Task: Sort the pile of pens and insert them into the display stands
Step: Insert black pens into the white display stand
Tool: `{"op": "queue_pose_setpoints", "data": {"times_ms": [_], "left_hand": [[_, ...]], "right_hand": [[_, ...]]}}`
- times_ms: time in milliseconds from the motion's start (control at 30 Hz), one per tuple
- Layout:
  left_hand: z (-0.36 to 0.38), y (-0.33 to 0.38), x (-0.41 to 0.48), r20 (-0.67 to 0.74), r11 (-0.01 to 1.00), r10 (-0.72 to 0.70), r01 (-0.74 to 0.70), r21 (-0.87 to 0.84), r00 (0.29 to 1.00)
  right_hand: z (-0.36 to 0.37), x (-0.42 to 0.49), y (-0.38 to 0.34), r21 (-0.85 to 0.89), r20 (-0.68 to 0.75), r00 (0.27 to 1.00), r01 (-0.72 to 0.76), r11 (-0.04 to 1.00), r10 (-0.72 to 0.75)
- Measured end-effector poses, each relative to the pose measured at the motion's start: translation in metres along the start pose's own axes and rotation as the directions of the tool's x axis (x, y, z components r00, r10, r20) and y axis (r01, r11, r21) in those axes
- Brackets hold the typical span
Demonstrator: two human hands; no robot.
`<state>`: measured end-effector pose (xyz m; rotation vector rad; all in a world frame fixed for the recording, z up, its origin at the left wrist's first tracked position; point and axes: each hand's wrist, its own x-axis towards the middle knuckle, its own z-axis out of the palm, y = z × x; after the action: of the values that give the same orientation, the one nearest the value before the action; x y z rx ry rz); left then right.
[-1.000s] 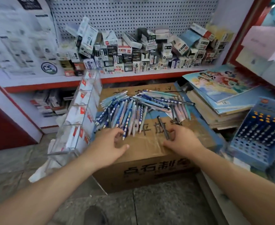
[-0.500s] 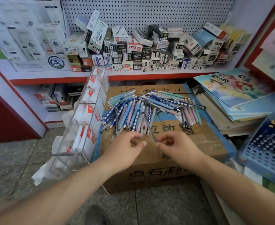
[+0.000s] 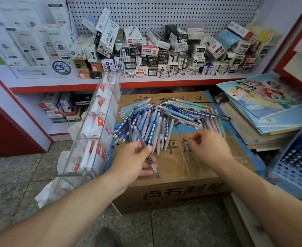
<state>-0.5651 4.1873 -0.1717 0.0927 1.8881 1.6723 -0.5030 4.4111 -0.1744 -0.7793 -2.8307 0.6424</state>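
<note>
With the left hand (image 3: 134, 161) closed on a dark slim pen (image 3: 146, 154) and the right hand (image 3: 209, 147) pinched apparently empty, keep gathering matching pens from the pile (image 3: 164, 120) just beyond the fingers.

- A white pegboard wall (image 3: 164, 13) is running across the back
- A white shelf with a red front edge (image 3: 164, 84) is carrying stacked small boxes (image 3: 146, 56)
- A speckled grey tiled floor (image 3: 13, 175) is spreading below
- A red panel (image 3: 6, 132) is standing at the left
- Even daylight is filling the shop
</note>
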Motion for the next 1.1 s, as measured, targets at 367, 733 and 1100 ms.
{"op": "queue_pose_setpoints", "data": {"times_ms": [367,733,1100], "left_hand": [[0.019,0.004,0.003,0.085,0.994,0.043,-0.051,0.096,0.995],[0.042,0.016,-0.001,0.13,0.972,0.119,-0.142,0.186,0.984],[0.077,0.026,0.007,0.152,0.921,0.218,-0.255,0.294,0.964]], "right_hand": [[0.007,0.032,0.039,-0.127,-0.035,0.961,-0.275,0.953,0.273],[-0.041,0.001,0.03,-0.035,-0.18,0.968,-0.187,0.982,0.177],[-0.054,-0.027,0.012,0.649,-0.023,0.999,-0.006,0.761,0.028]]}}
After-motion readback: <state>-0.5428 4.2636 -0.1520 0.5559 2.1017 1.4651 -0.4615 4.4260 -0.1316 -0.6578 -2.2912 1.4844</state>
